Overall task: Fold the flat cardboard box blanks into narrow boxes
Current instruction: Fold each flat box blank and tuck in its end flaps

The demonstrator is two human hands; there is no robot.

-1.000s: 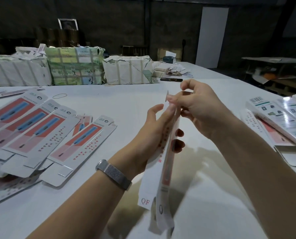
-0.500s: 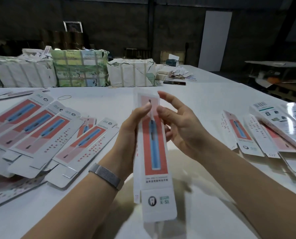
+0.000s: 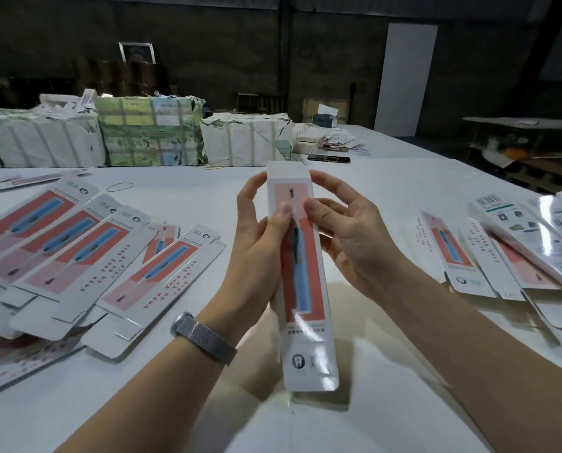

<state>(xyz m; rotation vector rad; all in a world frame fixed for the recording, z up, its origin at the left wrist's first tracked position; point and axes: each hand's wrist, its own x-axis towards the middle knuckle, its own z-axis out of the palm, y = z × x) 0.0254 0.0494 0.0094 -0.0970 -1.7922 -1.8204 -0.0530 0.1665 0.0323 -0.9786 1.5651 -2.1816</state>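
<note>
Head view | box (image 3: 301,273) long axis runs away from person | left hand (image 3: 260,243) and right hand (image 3: 348,237) pinch its far end from both sides

Narrow box in hand, flat blanks fanned at nine o'clock, more at three

The narrow box (image 3: 301,273), white with a red-and-pink panel and a blue toothbrush picture, stands lengthwise above the table's middle, its printed face up, its far end at twelve o'clock and its near end with a tooth logo at six. At nine o'clock the flat blanks (image 3: 77,256) lie overlapped in a fan, printed side up, flaps open toward the near edge. At three o'clock another overlapping spread of blanks (image 3: 489,256) lies flat, some showing the red panel, others a white face with a barcode.
</note>
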